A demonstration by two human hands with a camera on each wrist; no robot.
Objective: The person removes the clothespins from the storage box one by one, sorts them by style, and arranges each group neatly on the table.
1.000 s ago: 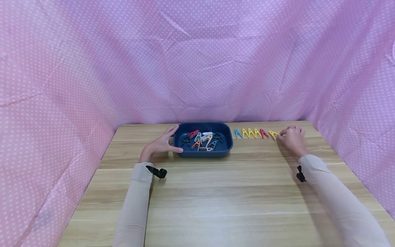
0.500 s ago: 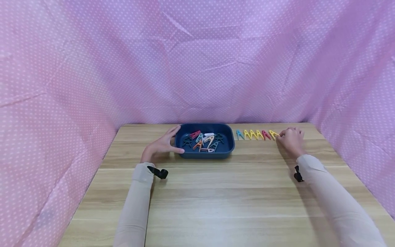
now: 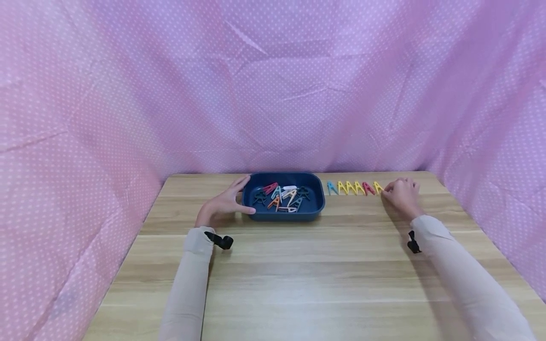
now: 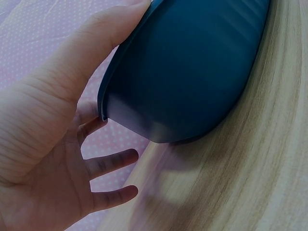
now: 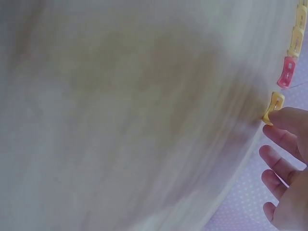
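A dark blue plastic tray (image 3: 283,216) sits toward the table's far edge, holding several clothespins and two dark green clips. My left hand (image 3: 223,200) holds the tray's left end, thumb along the near rim and index finger at the far corner; the other fingers (image 4: 113,164) spread beside it. To the tray's right runs a row of clothespins: a blue one (image 3: 332,188), several yellow, and a red one (image 3: 368,188). At the row's right end, my right hand (image 3: 402,195) pinches a yellow clothespin (image 5: 275,106) between thumb and index finger, a small gap from the red one.
The wooden table (image 3: 298,274) reaches from the tray to the bottom of the head view. A pink dotted cloth (image 3: 281,94) hangs behind it and along both sides. Each sleeve carries a black wrist mount (image 3: 219,240).
The yellow clothespin in my right hand has turned in line with the others and slid left, closer to the red one. My left hand stays on the tray. The head view has shifted slightly.
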